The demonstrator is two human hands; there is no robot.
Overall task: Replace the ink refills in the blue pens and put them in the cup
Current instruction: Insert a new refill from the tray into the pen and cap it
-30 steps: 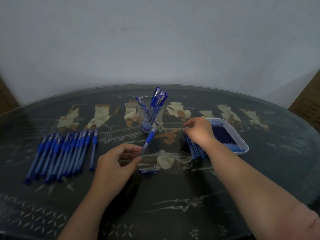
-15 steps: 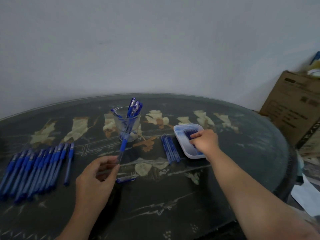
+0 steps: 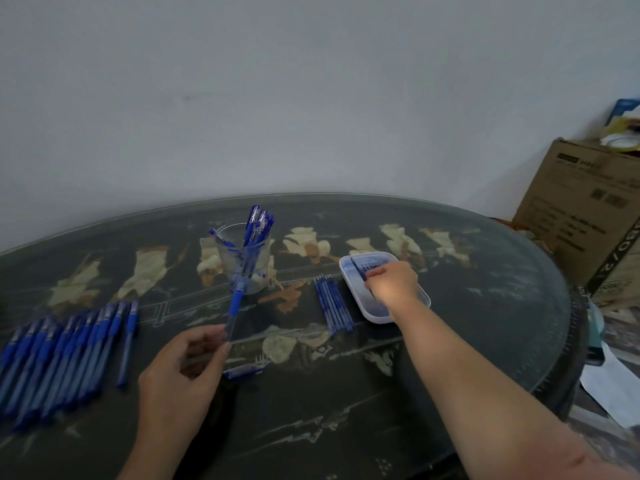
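Observation:
My left hand (image 3: pixel 180 372) pinches the clear end of a blue pen barrel (image 3: pixel 234 304) that points up toward the glass cup (image 3: pixel 244 259). Several blue pens stand in that cup. My right hand (image 3: pixel 393 284) reaches into the white tray (image 3: pixel 375 315) and pinches a thin dark-blue refill (image 3: pixel 356 268), lifting one end. A small bundle of refills (image 3: pixel 332 304) lies on the table left of the tray. A blue pen cap (image 3: pixel 242 371) lies beside my left hand. A row of several blue pens (image 3: pixel 62 355) lies at the left.
The dark glass-topped round table (image 3: pixel 311 427) has pale inlay figures. A cardboard box (image 3: pixel 585 216) with clutter on top stands past the table's right edge. White paper (image 3: pixel 613 382) lies on the floor at the right. A plain wall is behind.
My right hand went from the refill bundle to the tray and now lifts a refill there. The view swung to the right. My left hand kept holding the pen barrel.

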